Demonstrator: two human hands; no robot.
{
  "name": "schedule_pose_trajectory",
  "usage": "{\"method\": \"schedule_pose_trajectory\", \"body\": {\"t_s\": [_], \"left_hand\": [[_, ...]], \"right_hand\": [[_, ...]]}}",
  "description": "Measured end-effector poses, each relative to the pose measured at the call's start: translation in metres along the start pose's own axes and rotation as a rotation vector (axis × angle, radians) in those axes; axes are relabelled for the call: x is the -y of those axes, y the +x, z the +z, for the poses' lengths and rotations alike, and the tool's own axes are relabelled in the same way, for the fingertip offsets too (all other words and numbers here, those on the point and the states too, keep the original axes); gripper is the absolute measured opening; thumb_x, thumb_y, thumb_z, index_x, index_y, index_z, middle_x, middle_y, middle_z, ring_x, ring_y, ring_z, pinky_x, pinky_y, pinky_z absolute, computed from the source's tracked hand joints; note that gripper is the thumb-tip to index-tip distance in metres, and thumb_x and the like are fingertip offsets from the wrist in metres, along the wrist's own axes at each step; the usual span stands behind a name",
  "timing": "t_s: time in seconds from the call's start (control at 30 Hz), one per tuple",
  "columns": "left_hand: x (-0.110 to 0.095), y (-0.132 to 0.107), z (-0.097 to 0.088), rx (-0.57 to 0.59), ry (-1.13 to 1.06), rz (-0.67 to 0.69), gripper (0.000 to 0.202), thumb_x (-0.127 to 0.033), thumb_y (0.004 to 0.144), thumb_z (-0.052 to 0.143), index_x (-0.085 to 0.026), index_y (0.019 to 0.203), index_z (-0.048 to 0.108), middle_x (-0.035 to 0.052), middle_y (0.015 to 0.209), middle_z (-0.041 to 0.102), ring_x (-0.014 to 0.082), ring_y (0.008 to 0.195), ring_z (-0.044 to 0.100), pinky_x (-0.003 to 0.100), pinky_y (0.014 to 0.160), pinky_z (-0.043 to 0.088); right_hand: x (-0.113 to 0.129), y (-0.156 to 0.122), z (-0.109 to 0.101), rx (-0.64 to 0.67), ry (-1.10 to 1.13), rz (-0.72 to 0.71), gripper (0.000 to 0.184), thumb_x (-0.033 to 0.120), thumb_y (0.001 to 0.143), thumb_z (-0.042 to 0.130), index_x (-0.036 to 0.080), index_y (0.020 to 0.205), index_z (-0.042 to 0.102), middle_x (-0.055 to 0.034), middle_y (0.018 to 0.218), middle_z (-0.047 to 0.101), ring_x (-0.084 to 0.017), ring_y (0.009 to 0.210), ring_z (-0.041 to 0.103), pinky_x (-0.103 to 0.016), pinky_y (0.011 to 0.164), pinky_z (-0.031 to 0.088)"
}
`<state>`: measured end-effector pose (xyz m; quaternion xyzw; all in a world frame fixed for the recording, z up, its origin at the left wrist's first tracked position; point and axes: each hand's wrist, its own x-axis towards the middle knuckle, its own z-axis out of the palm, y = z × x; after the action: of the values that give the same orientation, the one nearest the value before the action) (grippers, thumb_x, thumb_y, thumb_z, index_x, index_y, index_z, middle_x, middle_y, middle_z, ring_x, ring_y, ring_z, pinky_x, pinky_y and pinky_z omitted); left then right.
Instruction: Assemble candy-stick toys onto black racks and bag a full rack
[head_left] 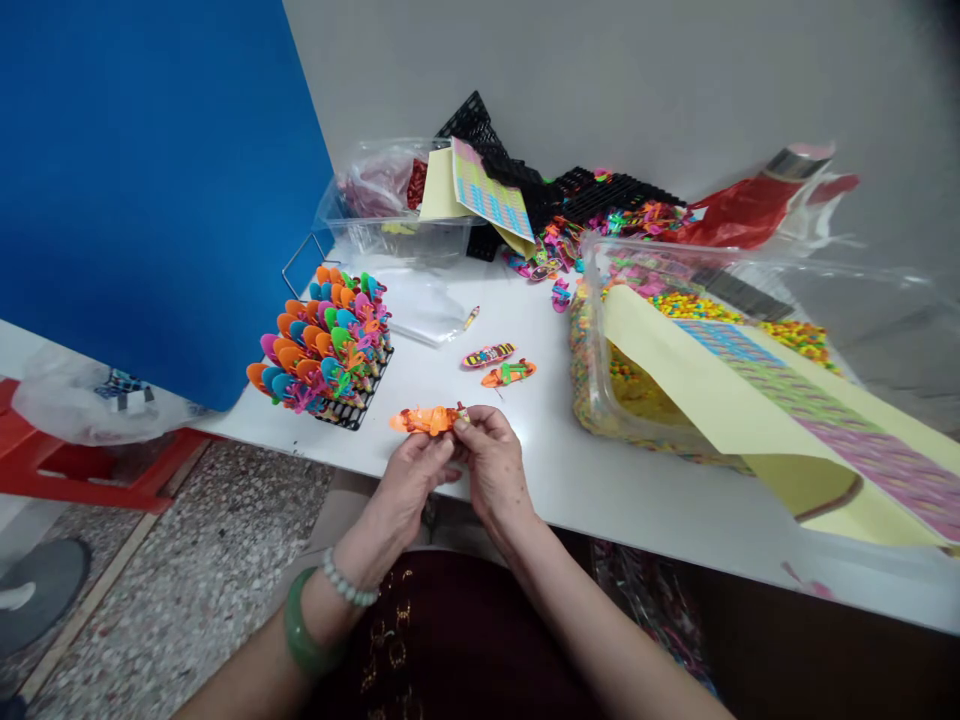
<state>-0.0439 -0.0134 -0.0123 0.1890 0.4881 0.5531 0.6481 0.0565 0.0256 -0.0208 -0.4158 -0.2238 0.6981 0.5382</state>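
Observation:
My left hand (412, 480) and my right hand (496, 465) meet over the table's front edge, both closed on a small orange plastic toy surfboard (426, 419) with a figure on it. My right thumb and fingers pinch its right end, where a small printed piece (462, 411) shows; my left fingers grip it from below. Just beyond lie a purple-and-yellow toy board (489, 355) and an orange toy board with a green figure (509, 374). On the left, a black rack (351, 412) holds rows of upright colourful toy boards (322, 340).
A clear tub (600, 400) of small colourful candies stands at right, with sticker sheets (817, 410) across it. Behind are a clear container (420, 240), black racks (622, 195), a heap of toy parts (551, 250) and a red bag (742, 215). A plastic bag (424, 305) lies mid-table.

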Motion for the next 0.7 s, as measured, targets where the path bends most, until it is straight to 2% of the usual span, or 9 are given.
{"method": "schedule_pose_trajectory", "body": {"t_s": [0.07, 0.17, 0.3, 0.4, 0.5, 0.57, 0.7], "left_hand": [[0.004, 0.003, 0.007, -0.069, -0.039, 0.049, 0.040, -0.043, 0.063, 0.083, -0.013, 0.084, 0.067, 0.0054, 0.082, 0.068, 0.0153, 0.076, 0.061, 0.029, 0.070, 0.051], [0.003, 0.008, 0.010, -0.121, -0.060, 0.069, 0.039, -0.038, 0.059, 0.084, -0.012, 0.081, 0.066, 0.0024, 0.074, 0.067, 0.0111, 0.063, 0.058, 0.027, 0.065, 0.049], [0.000, 0.010, 0.004, -0.170, -0.115, 0.055, 0.030, -0.029, 0.063, 0.078, -0.013, 0.084, 0.063, 0.0042, 0.077, 0.069, 0.0148, 0.063, 0.063, 0.028, 0.062, 0.050], [-0.003, 0.011, -0.004, -0.202, -0.158, 0.003, 0.024, -0.024, 0.065, 0.071, -0.013, 0.085, 0.062, 0.0056, 0.077, 0.070, 0.0194, 0.066, 0.067, 0.030, 0.061, 0.051], [-0.004, 0.013, -0.010, -0.188, -0.171, -0.044, 0.018, -0.020, 0.066, 0.067, -0.012, 0.081, 0.062, 0.0059, 0.071, 0.069, 0.0186, 0.063, 0.067, 0.029, 0.059, 0.051], [-0.004, 0.014, -0.012, -0.167, -0.180, -0.059, 0.015, -0.018, 0.066, 0.066, -0.011, 0.079, 0.062, 0.0063, 0.069, 0.069, 0.0170, 0.062, 0.066, 0.028, 0.061, 0.052], [-0.003, 0.014, -0.013, -0.178, -0.143, -0.054, 0.013, -0.018, 0.065, 0.065, -0.011, 0.076, 0.062, 0.0051, 0.064, 0.067, 0.0153, 0.058, 0.064, 0.027, 0.058, 0.051]], "right_hand": [[-0.005, -0.005, 0.006, -0.003, -0.014, -0.027, 0.028, 0.028, 0.063, 0.076, 0.021, 0.081, 0.055, 0.0063, 0.064, 0.058, -0.010, 0.056, 0.057, -0.024, 0.056, 0.048], [-0.009, -0.011, 0.008, 0.013, -0.075, -0.047, 0.024, 0.028, 0.066, 0.073, 0.021, 0.080, 0.055, 0.0064, 0.063, 0.058, -0.010, 0.056, 0.056, -0.024, 0.056, 0.047], [-0.007, -0.010, -0.004, 0.092, -0.248, -0.071, 0.017, 0.032, 0.073, 0.068, 0.021, 0.083, 0.060, 0.0028, 0.072, 0.063, -0.014, 0.065, 0.060, -0.028, 0.062, 0.049], [-0.001, -0.006, -0.022, 0.071, -0.552, -0.292, 0.013, 0.032, 0.077, 0.064, 0.022, 0.086, 0.067, -0.0007, 0.085, 0.068, -0.018, 0.082, 0.062, -0.032, 0.076, 0.049], [0.001, -0.005, -0.035, 0.110, -0.844, -0.493, 0.011, 0.030, 0.081, 0.061, 0.024, 0.086, 0.070, -0.0019, 0.087, 0.068, -0.018, 0.084, 0.061, -0.032, 0.078, 0.047], [-0.002, -0.006, -0.039, 0.155, -0.935, -0.542, 0.011, 0.028, 0.083, 0.059, 0.024, 0.084, 0.069, -0.0022, 0.084, 0.067, -0.018, 0.079, 0.061, -0.031, 0.074, 0.047], [-0.008, -0.008, -0.037, 0.186, -0.970, -0.571, 0.013, 0.025, 0.086, 0.056, 0.024, 0.085, 0.068, -0.0021, 0.082, 0.066, -0.016, 0.076, 0.061, -0.029, 0.070, 0.047]]}}
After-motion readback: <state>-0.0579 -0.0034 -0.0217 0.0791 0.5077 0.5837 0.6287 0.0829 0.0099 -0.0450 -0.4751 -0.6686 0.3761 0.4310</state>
